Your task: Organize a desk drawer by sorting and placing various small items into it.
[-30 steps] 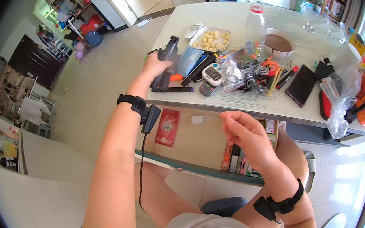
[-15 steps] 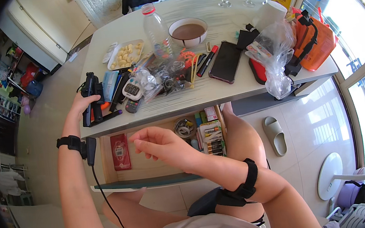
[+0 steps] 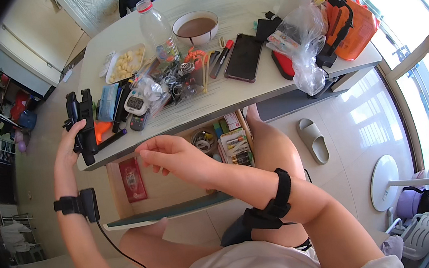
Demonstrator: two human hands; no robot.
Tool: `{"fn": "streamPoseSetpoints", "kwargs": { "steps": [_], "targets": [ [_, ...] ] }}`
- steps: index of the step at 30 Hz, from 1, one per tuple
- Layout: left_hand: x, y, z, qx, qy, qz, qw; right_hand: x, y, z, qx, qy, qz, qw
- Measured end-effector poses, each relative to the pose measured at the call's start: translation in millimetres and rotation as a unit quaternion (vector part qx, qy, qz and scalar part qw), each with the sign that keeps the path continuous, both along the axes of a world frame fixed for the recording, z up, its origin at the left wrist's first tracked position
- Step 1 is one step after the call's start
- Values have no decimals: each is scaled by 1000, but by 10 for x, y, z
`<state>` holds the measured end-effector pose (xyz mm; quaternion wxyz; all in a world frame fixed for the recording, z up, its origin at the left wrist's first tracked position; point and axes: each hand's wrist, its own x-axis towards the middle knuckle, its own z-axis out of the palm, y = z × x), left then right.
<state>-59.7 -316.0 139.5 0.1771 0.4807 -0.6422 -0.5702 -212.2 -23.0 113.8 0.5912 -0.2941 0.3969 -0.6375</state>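
My left hand [image 3: 71, 142] grips a black jointed device [image 3: 85, 128], like a small folded stand, at the table's left front corner. My thumb lies across it; the fingers behind are mostly hidden. My right hand [image 3: 172, 160] hovers over the open drawer [image 3: 178, 187], its fingers loosely bent and nothing visible in them. Beneath and beside it, the drawer holds a red packet [image 3: 133, 179], a coiled cable [image 3: 203, 140] and packs of batteries [image 3: 236, 143]. Just right of the black device lie an orange object [image 3: 102, 130] and a blue packet [image 3: 109, 102].
The table [image 3: 194, 99] carries a white timer [image 3: 135, 106], a grey remote [image 3: 138, 122], a clear bottle [image 3: 156, 32], a bowl of brown liquid [image 3: 196, 27], a food tray [image 3: 127, 63], a phone [image 3: 244, 58], a plastic bag [image 3: 307, 68] and an orange case [image 3: 353, 31]. A slipper [image 3: 313, 141] lies on the floor.
My left hand has shifted left with the black device, which now stands more apart from the blue packet. The right hand stays over the drawer. The whole view has moved a little.
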Motion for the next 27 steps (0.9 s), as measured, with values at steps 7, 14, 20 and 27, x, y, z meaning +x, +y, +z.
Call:
{"fn": "streamPoseSetpoints", "kwargs": {
  "steps": [7, 14, 20, 27],
  "targets": [
    [103, 1274, -27, 111, 124, -136, 977, 65, -59, -94, 98, -49, -33, 993],
    [213, 2139, -449, 269, 183, -76, 942, 220, -8, -290, 158, -63, 46, 984],
    [524, 2433, -577, 348, 260, -8, 900, 239, 124, -347, 207, -79, 109, 969],
    [1004, 2634, -843, 428, 477, -15, 767, 376, 433, -336, 239, -68, 39, 968]
  ]
}}
